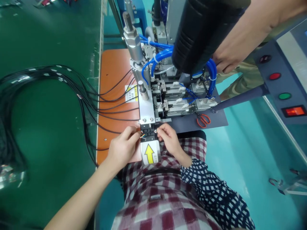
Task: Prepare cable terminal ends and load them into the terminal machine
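My left hand [123,143] is pinched around the end of a black cable [112,131]. Short coloured wires [143,135] stick out by its fingertips, over a black slotted fixture [149,131]. On the fixture's other side, my right hand [169,138] has thumb and forefinger pressed together at a small light-coloured bit too tiny to name. Just below the fixture is a white label with a yellow arrow [149,154]. A metal plate [146,110] of the machine adjoins the fixture above.
More black cables [72,78] run in from the green table [52,127] across the orange board [115,70]. Blue air tubes [163,54] and cylinders stand beyond. Red-handled scissors [203,120] lie right. Another person's hand [227,57] is behind a black cylindrical object [201,35]. A button panel [283,76] stands right.
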Available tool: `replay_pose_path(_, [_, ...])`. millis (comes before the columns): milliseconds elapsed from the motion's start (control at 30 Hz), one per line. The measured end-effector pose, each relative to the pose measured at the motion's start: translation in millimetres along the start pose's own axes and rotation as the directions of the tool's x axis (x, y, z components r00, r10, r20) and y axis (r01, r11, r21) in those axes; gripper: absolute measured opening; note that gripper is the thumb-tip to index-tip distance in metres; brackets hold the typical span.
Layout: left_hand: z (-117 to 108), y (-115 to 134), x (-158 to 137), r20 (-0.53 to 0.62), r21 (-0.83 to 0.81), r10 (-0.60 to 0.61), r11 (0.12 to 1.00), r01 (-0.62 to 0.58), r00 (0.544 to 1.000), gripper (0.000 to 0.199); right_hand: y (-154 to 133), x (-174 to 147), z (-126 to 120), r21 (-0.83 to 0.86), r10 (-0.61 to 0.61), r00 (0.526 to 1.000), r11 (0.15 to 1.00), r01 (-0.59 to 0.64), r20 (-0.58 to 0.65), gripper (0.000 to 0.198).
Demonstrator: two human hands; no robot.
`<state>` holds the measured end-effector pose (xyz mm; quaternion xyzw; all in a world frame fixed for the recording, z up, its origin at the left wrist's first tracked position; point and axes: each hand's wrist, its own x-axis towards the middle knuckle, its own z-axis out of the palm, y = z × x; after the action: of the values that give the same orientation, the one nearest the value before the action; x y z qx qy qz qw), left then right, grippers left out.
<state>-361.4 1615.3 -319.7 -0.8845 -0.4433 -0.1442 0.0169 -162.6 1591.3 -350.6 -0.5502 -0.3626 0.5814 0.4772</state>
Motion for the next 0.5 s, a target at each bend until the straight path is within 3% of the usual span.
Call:
replay_pose_path(200, [-6,5,-5,0.052,0.06,-0.036,0.998,0.033,0.998,0.03,4,1,-4,0.076,0.06,0.995,0.995,-0.067,0.08,0.03])
replay_pose_path(400, [-10,17,3,0.111,-0.206,0.11,0.975,-0.085,0.988,0.04,8,0,-5,0.071,0.024,0.999,0.997,-0.027,0.047,0.036])
replay_pose_path(500, [-7,19,9,0.153,-0.264,0.1,0.963,-0.057,0.983,0.037,7,0,-5,0.031,-0.012,0.999,0.999,0.011,0.049,0.032])
